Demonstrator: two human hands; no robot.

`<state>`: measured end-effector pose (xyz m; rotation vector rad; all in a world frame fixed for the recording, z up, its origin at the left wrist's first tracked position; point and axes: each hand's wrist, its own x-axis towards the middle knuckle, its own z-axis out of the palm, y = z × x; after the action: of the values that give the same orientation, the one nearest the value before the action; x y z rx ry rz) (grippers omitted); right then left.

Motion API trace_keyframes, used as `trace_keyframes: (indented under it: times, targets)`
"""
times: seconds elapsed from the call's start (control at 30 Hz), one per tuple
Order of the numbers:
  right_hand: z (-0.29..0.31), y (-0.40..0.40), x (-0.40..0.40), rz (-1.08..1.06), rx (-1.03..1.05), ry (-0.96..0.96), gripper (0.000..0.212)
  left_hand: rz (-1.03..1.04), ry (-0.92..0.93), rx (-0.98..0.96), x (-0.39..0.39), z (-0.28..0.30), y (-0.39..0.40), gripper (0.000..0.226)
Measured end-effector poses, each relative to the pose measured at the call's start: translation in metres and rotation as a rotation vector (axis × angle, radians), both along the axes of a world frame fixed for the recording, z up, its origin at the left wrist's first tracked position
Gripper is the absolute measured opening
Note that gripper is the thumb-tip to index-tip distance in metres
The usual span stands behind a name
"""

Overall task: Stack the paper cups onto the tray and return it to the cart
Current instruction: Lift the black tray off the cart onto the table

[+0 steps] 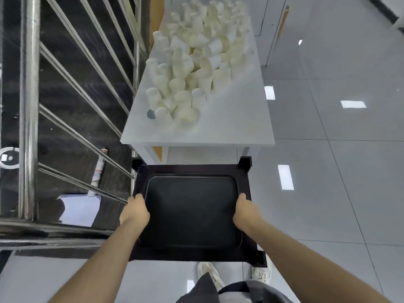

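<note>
The left hand (136, 209) and right hand (246, 212) each clamp a side edge of the black tray (192, 212), which sits on the dark cart (254, 258) top (fingers curl under the rim, hidden). Paper cups (196, 62) lie heaped on the white desk (236, 125) beyond, far ones blurred.

We seem to be in an office or institutional building, on a landing beside a stairwell. A stainless-steel railing (28, 110) with slanted bars guards dark stone stairs (72, 88) on our left, and large glossy grey floor tiles (338, 171) reflect rectangular ceiling lights. A plain white table (229, 132) stands against the railing, with white wall panels (269, 16) behind it.
</note>
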<state>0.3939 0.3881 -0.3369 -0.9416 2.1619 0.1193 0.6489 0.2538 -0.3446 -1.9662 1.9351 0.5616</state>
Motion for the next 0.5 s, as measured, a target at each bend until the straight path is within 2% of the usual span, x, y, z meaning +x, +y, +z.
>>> trace_keyframes:
  times: [0.3,0.5]
  targets:
    - [0.004,0.004,-0.006,0.002,-0.076,0.016,0.024,0.092,0.096,0.041,0.007,-0.002,0.004,0.042]
    - [0.017,0.005,-0.028,0.009,-0.144,0.028,0.027,0.153,0.240,-0.020,0.002,0.002,0.018,0.037]
